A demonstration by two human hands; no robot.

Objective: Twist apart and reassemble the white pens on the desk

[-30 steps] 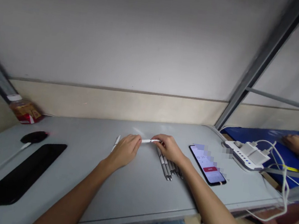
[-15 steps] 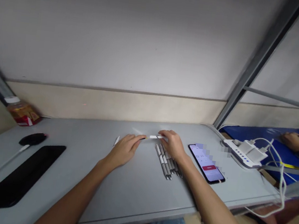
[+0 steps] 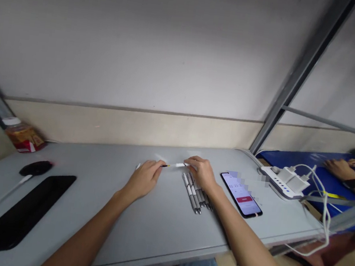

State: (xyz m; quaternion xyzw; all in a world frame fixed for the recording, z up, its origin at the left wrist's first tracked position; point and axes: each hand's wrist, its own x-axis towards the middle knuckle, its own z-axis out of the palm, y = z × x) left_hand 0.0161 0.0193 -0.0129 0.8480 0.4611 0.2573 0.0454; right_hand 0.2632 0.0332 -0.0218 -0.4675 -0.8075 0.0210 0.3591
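My left hand point(image 3: 144, 177) pinches the dark end of a thin pen refill point(image 3: 167, 165), which has a yellowish section. Opposite it, my right hand point(image 3: 203, 172) is closed on a white pen barrel point(image 3: 179, 165), held roughly level and in line with the refill. Whether the refill's far end sits inside the barrel is too small to tell. Below my right hand lies a bunch of white-and-grey pens point(image 3: 193, 194), side by side, partly covered by my right hand and forearm. A white piece point(image 3: 138, 166) shows just behind my left hand, mostly hidden.
A phone point(image 3: 241, 195) with a lit screen lies right of the pens. Beyond it are a power strip point(image 3: 280, 184) and white cables. At left are a black tablet-like slab point(image 3: 21, 213), a round black charger point(image 3: 36, 168) and a bottle point(image 3: 24, 135). Another person's hands point(image 3: 343, 169) are at far right.
My left hand has drawn slightly left, away from my right hand, and more of the refill shows between them. The whole view has shifted a little.
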